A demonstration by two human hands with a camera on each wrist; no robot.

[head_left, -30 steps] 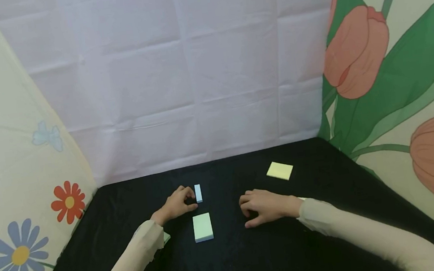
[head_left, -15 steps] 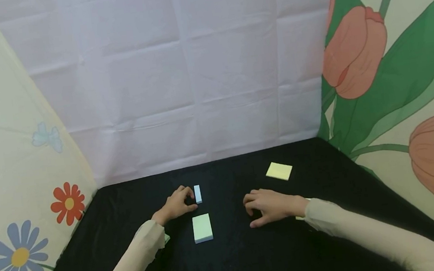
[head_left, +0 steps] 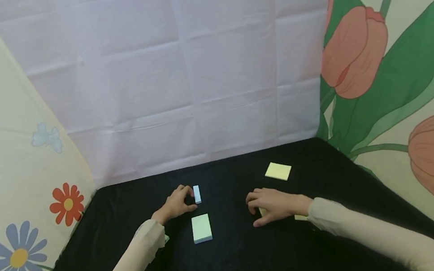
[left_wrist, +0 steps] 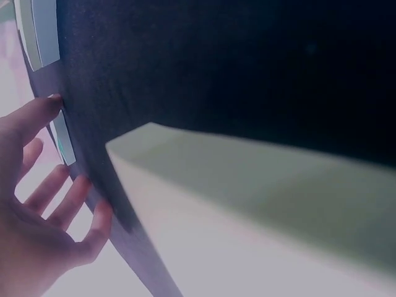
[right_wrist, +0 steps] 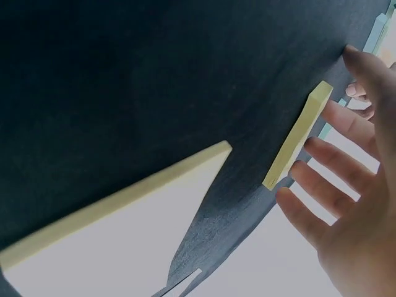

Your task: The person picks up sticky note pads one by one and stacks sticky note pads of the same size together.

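My left hand (head_left: 175,204) rests with bent, relaxed fingers beside a narrow light-blue sticky note pad (head_left: 197,194); thumb and fingertips are right at its left edge. In the left wrist view the thumb and spread fingers of the left hand (left_wrist: 49,185) stand around that narrow pad (left_wrist: 64,139). My right hand (head_left: 272,204) arches over a small yellow sticky note pad (head_left: 263,211), partly covered by the fingers. The right wrist view has this yellow pad (right_wrist: 298,137) lying close to the spread fingertips of the right hand (right_wrist: 346,167).
A pale-green note pad with a bluish side (head_left: 201,227) lies between the hands. Another yellow pad (head_left: 278,171) sits farther back right. Beneath the right wrist a yellow pad (head_left: 301,218) peeks out; a green one (head_left: 166,238) shows by the left sleeve. Black cloth (head_left: 236,259) covers the table.
My right hand has drifted slightly to the right, and the small yellow pad now shows between its thumb and fingers. The left hand and the blue pad have stayed in place.
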